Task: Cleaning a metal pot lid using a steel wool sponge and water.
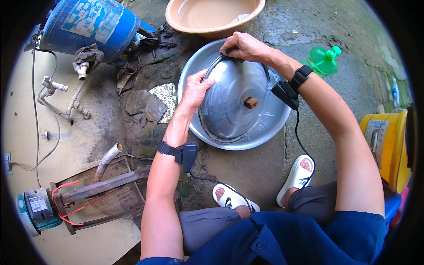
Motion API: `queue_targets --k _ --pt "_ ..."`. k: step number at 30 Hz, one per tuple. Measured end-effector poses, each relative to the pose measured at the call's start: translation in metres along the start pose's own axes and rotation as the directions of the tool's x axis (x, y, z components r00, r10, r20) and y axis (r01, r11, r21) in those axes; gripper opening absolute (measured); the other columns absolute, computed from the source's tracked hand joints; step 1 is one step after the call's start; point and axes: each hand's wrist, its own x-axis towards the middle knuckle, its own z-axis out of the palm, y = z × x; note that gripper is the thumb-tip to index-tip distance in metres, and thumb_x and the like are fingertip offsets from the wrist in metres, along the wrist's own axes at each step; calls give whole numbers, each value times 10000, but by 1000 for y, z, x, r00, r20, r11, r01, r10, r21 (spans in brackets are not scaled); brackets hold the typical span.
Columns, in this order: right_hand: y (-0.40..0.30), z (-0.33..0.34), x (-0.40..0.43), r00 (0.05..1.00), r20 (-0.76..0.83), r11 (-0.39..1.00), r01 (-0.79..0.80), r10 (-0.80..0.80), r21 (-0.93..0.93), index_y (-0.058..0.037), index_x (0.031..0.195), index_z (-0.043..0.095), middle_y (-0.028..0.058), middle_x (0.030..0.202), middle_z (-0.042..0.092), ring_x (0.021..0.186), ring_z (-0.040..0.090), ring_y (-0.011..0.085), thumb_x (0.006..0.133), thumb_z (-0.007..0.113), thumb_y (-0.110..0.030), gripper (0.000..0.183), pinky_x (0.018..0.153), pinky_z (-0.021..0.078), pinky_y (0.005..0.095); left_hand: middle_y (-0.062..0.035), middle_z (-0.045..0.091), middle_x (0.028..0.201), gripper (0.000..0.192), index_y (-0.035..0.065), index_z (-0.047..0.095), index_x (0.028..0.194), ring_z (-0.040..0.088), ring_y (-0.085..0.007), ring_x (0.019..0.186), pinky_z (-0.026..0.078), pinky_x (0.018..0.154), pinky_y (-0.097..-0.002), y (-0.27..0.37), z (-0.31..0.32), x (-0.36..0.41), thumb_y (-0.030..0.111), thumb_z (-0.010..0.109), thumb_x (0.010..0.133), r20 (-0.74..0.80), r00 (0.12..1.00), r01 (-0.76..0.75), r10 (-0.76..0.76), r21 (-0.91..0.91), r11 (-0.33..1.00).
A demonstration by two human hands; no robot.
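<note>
A round metal pot lid point(228, 99) with a small wooden knob point(250, 102) is held tilted over a wide metal basin point(281, 124). Some water point(265, 121) shows in the basin. My left hand point(195, 91) grips the lid's left rim, the thumb on its face. At the upper rim, my right hand point(245, 48) presses a dark scouring pad point(230, 52) against the edge. Fingers hide most of the pad, so its material cannot be told.
Beyond the basin is a tan tub point(212, 31) of murky water. A green plastic bottle point(321, 61) stands to the right, with a yellow bucket point(386, 149) nearer me. At left are a blue drum point(89, 26), taps point(54, 85), broken stones point(145, 106) and a metal frame point(106, 188).
</note>
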Motion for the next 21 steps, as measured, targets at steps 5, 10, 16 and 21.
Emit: queue_targets --k 5,10,16,21 --pt "-22 -4 8 977 154 985 -159 146 74 28 929 671 149 791 659 736 644 277 748 674 -56 200 708 518 358 -17 662 940 258 -19 625 1127 601 -69 775 506 735 -229 -1 -4 0 89 611 893 40 999 6 -7 19 1000" --pt "-51 16 22 984 128 973 149 -127 -178 0 886 674 160 802 663 743 631 331 693 706 -79 211 699 508 386 10 638 921 251 -19 634 1128 558 -56 773 484 692 -222 -3 -10 5 56 601 891 38 999 -7 4 93 996" --pt "-15 -17 15 991 120 998 -51 55 -37 1 908 673 156 764 652 696 629 258 711 707 -130 239 682 501 365 6 627 877 239 -38 622 1028 539 -57 770 468 695 -235 -23 -14 -7 169 596 912 -8 1000 -12 13 182 983" --pt "35 -30 -19 929 11 924 -370 371 96 -14 895 686 65 717 624 674 585 172 760 720 -181 218 670 472 329 3 653 970 255 0 600 1127 582 -73 822 471 781 -224 -48 -33 -31 193 545 970 -87 996 -22 20 -29 999"
